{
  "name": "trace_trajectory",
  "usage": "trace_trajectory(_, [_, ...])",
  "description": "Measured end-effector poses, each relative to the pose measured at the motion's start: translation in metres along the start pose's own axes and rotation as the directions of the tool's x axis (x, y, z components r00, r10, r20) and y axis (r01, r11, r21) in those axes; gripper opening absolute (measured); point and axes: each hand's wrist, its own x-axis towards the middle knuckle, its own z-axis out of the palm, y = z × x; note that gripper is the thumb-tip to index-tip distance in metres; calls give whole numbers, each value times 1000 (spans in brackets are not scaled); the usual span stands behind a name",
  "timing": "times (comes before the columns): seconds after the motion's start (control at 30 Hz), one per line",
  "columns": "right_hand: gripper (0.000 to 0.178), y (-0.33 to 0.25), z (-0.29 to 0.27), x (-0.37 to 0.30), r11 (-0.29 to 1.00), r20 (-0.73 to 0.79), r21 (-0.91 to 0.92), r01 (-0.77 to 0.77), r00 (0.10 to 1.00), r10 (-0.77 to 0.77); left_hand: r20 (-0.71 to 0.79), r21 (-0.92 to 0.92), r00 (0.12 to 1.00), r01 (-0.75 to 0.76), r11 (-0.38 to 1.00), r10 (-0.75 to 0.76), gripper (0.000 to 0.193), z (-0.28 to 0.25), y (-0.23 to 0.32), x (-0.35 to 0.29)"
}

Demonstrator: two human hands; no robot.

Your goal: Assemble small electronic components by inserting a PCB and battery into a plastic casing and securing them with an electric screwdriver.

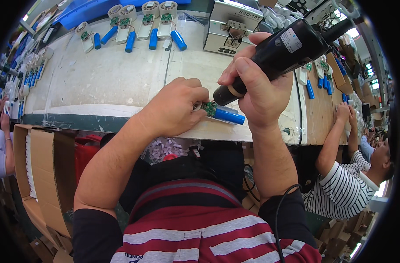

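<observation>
My left hand (175, 107) is closed on the near end of a small white fan housing, most of which its fingers hide. A green circuit board (208, 108) shows beside the fingertips, and a blue cylindrical battery (229, 115) lies along the housing to the right. In my right hand (270, 94) is a black electric screwdriver (274, 55), gripped around its body. It slants down to the left, with its nose just over the circuit board. Whether the bit touches a screw cannot be seen.
Several open white fan housings (167, 28) with blue batteries stand along the bench's (121, 74) far side. Behind the screwdriver sits a grey metal machine (228, 30). A cardboard box (55, 175) stands below left. At right, a co-worker in a striped shirt (349, 184) reaches onto the bench.
</observation>
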Motion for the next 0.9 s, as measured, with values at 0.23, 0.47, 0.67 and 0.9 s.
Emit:
trace_trajectory(0.23, [42, -3, 9, -6, 999, -13, -22, -37, 999, 37, 4, 7, 1000, 1, 1000, -1, 23, 0, 0, 0])
trace_trajectory(0.47, [50, -13, 5, 8, 998, -17, -62, -2, 1000, 1, -25, 16, 1000, -14, 1000, 14, 22, 0, 1, -1])
trace_trajectory(0.67, [47, -38, -26, 81, 980, -167, -37, 195, 966, -198, -17, 26, 999, 27, 999, -27, 21, 0, 4, -6])
trace_trajectory(0.9, [40, 0, -49, 126, 942, -77, -229, 246, 960, -269, -55, -10, 998, 33, 999, -33, 36, 1, 6, -6])
